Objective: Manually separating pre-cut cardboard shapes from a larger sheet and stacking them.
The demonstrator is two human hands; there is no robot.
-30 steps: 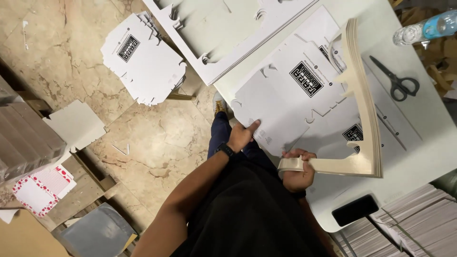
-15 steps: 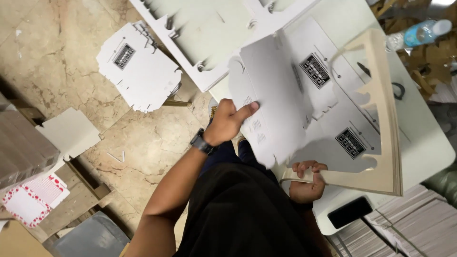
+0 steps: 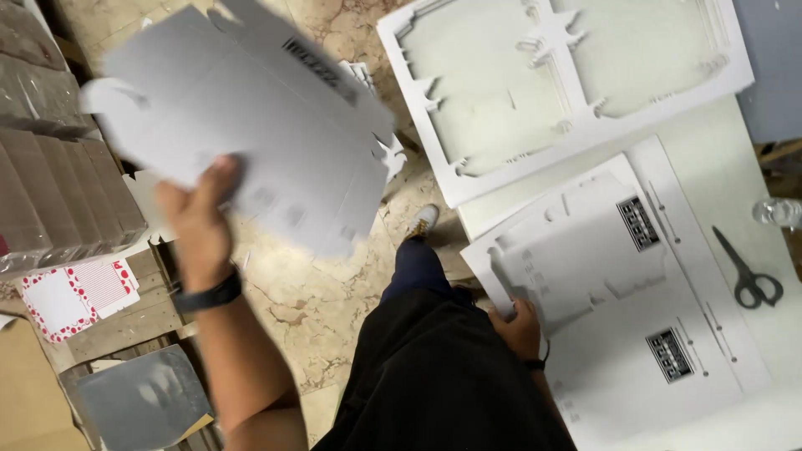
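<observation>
A flat grey die-cut cardboard blank point(image 3: 242, 125) is held up over the marble floor point(image 3: 317, 301), off the near-left corner of the white tabletop point(image 3: 710, 150) — the left hand point(image 3: 196, 221) is closed on its lower edge, thumb on top. The right hand point(image 3: 518, 327) rests, fingers spread flat, on the stack of white printed die-cut sheets point(image 3: 618, 309) at the near edge. The blank is best kept flat, pinched firmly — and the stack pressed down so the remaining sheets are not dragged.

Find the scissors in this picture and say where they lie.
In the head view, the scissors lie flat at the far right of the white table, beside the printed card sheets and just below a clear bottle.
</observation>
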